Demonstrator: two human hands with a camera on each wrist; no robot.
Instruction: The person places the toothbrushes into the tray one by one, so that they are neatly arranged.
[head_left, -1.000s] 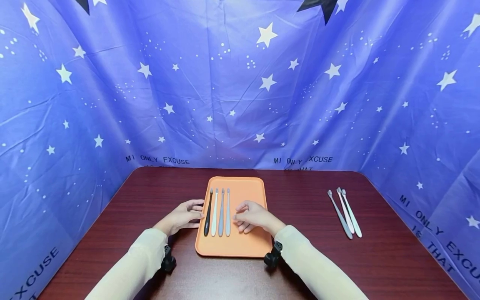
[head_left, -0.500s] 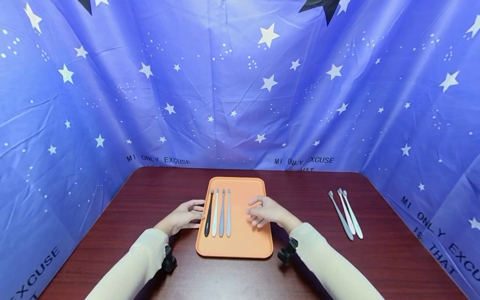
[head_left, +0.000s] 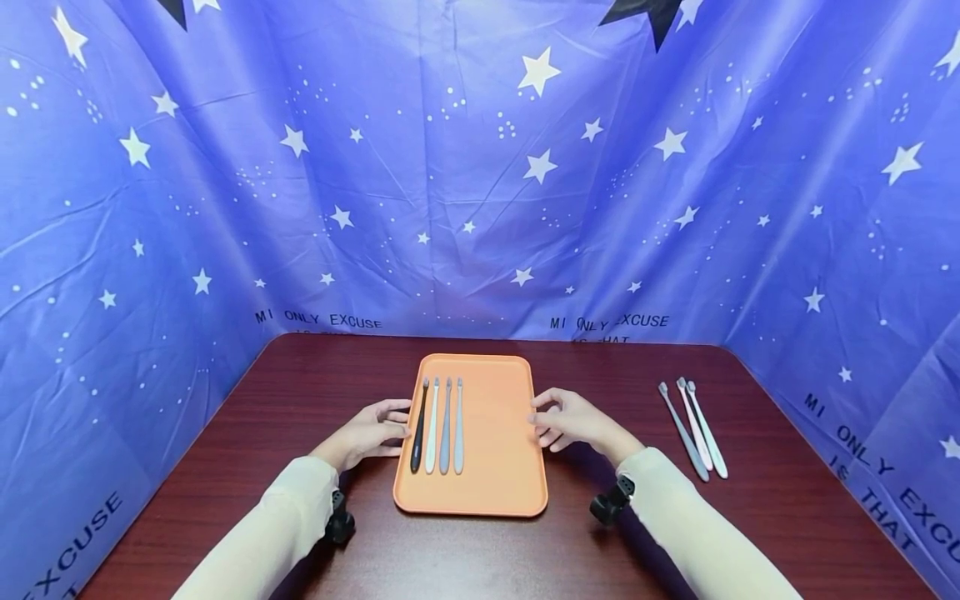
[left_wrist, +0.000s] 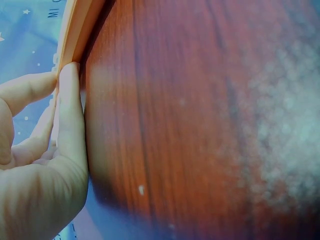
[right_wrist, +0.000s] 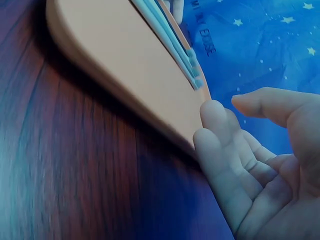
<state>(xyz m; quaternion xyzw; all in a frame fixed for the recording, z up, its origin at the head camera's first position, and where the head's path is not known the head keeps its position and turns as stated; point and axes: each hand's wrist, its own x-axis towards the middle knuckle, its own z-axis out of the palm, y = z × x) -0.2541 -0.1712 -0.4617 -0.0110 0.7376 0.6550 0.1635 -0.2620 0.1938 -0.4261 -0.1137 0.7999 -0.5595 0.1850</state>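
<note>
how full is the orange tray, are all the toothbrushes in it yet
Partly full: four toothbrushes lie side by side on the tray; three more lie out on the table.

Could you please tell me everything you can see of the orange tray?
The orange tray is a flat rectangle with rounded corners and a low raised rim, plastic by its look. It lies level on the dark wooden table. Four toothbrushes lie side by side on its left half. The left hand touches its left edge, the right hand its right edge.

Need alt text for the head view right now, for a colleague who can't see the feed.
Two hands flank an orange tray on a dark wooden table: left hand at its left edge, right hand at its right edge. Four toothbrushes lie side by side on the tray; three more toothbrushes lie on the table to the right.
</note>
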